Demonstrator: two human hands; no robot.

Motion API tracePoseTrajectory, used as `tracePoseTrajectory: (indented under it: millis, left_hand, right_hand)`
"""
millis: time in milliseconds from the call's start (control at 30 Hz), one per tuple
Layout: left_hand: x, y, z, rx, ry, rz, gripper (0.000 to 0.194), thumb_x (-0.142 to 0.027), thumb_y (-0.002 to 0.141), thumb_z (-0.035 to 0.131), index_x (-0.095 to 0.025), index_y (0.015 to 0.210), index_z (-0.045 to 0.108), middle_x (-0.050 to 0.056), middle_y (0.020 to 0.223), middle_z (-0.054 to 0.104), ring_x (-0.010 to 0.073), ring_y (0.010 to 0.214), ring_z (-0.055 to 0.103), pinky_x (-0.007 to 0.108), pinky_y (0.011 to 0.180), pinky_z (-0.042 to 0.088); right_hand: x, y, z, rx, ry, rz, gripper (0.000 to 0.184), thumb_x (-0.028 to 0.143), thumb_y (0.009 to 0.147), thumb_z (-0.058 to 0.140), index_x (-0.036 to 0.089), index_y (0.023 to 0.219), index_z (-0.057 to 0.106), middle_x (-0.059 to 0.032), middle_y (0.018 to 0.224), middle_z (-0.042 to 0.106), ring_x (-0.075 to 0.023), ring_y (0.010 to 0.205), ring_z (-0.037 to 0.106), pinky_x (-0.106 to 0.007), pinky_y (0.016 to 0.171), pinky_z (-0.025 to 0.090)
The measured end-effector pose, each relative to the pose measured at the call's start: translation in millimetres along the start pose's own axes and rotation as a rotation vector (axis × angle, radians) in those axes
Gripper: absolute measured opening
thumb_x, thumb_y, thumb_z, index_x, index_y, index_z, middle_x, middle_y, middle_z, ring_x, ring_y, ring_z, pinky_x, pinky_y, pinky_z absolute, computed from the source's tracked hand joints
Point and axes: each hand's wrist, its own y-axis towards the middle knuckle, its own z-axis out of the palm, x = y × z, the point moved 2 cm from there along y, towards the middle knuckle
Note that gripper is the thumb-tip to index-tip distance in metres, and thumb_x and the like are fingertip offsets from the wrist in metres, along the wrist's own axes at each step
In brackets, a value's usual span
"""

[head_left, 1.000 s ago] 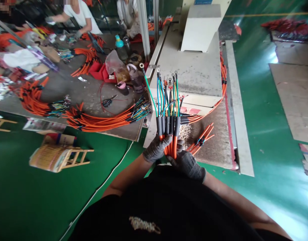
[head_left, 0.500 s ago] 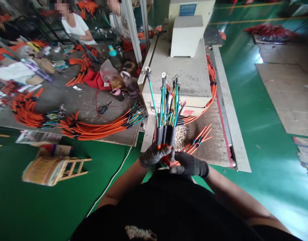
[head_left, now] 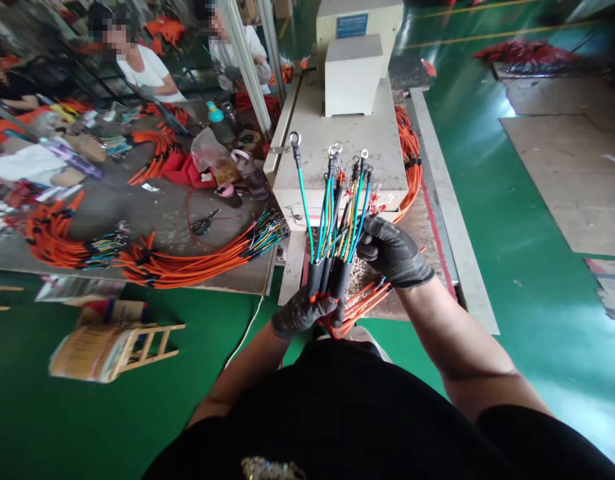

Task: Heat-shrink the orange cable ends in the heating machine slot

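Though orng below, cables blk-sleeved.

On my feed, the bench carries a red bin, a clear plastic bag beside it and, beyond, a turquoise-lidded bottle. I observe a wooden stool and flat cardboard on the floor.

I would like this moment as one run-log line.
left hand: grips orange cables below black sleeves | right hand: at coloured wires | ring terminals: on wire ends
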Motion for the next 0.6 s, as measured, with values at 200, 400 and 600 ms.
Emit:
tracePoseTrajectory:
  millis: [200, 400, 600]
  left_hand:
    - [-4.1, -0.5, -0.6, -0.083, 0.014, -0.067, 0.065, -0.078, 0.084, 0.076, -0.014, 0.079, 0.068, 0.004, 0.066, 0.066, 0.0136, 0.060, 0.063, 0.025, 0.058, 0.050]
    - [-9.9, 2.8, 3.1, -0.018, 0.036, -0.049, 0.062, -0.076, 0.086, 0.076, -0.014, 0.081, 0.067, 0.004, 0.068, 0.067, 0.0127, 0.058, 0.062, 0.026, 0.058, 0.049]
    - [-7.4, 2.7, 4.2, -0.074, 0.140, -0.043, 0.068, -0.080, 0.087, 0.072, -0.013, 0.085, 0.067, 0.005, 0.067, 0.067, 0.0145, 0.059, 0.064, 0.027, 0.058, 0.050]
  right_hand:
    - [-8.7, -20.5, 2.3, 0.033, -0.252, 0.030, 0.051, 0.064, 0.074, 0.092, 0.020, 0.073, 0.067, 0.0037, 0.064, 0.063, -0.0064, 0.050, 0.048, -0.022, 0.047, 0.038]
    - [-8.7, -9.3, -6.6, -0.068, -0.065, -0.040, 0.055, 0.069, 0.073, 0.090, 0.022, 0.075, 0.062, 0.0066, 0.063, 0.057, -0.0060, 0.049, 0.044, -0.020, 0.043, 0.036]
    - [-2.8, -9.8, 0.7, -0.017, -0.022, -0.036, 0.053, 0.057, 0.074, 0.094, 0.021, 0.068, 0.055, 0.0086, 0.057, 0.049, -0.0047, 0.047, 0.039, -0.019, 0.044, 0.034]
